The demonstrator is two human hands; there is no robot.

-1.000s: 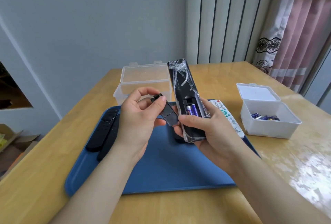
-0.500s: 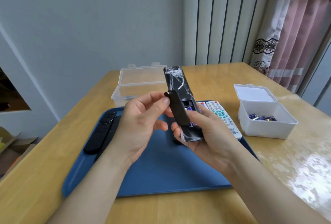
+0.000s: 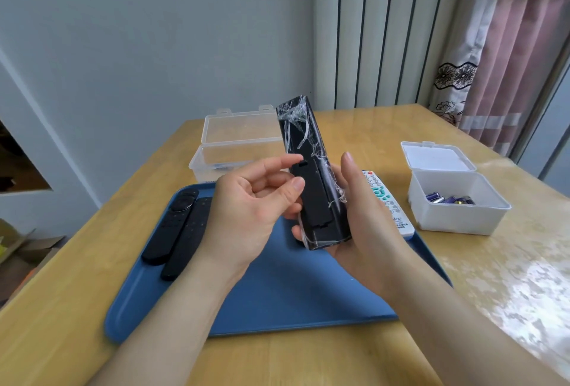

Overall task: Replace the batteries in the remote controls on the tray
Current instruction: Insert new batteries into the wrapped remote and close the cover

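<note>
A pale wooden table seen from above, with a person's 2 bare forearms reaching in from the bottom edge. On it lies a flat blue plastic tray. At the tray's left end 2 slim black remote controls lie side by side, touching, buttons up. Behind the tray stands a clear plastic box with its hinged lid open.

Above the middle of the tray, the left hand is palm up with loosely curled fingers gripping nothing; its index fingertip and thumb tip rest against the left edge of a long black remote control wrapped in crinkled clear film. This remote is held up, tilted with its top end away from the viewer and its back facing the camera. Its black battery cover sits closed on the lower half.

The right hand cradles the remote's lower end: fingers curl underneath, their tips showing at the left edge, and the thumb lies straight along the right side.

Just right of that hand, a white remote control with coloured buttons lies on the tray's right end. Further right, off the tray, a white translucent plastic box with its lid open holds several purple batteries.
</note>
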